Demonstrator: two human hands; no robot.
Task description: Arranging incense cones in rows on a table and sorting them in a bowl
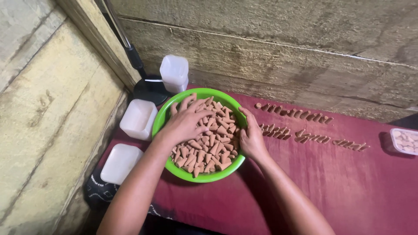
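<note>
Left hand (pixel 185 122) lay splayed, fingers released, on small terracotta-coloured cones (pixel 209 146) filling the round green plastic bowl (pixel 204 177); right hand (pixel 251 138) gripped its rim. Two rows of cones (pixel 300 126) were laid out; most remained.

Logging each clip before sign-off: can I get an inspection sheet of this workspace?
Surface: dark red cloth over a low table, bare at the front right.
Job's things: green bowl heaped with small tan cones; two rows of cones laid out on the cloth to its right.
Clutter: three white plastic tubs left of and behind the bowl; a clear tub with cones at the right edge.
Hands: left hand spread flat on the heap; right hand inside the bowl at its right rim.
Cables: nothing seen.
Surroundings: rough wooden plank walls; black stand base with pole in the corner.
</note>
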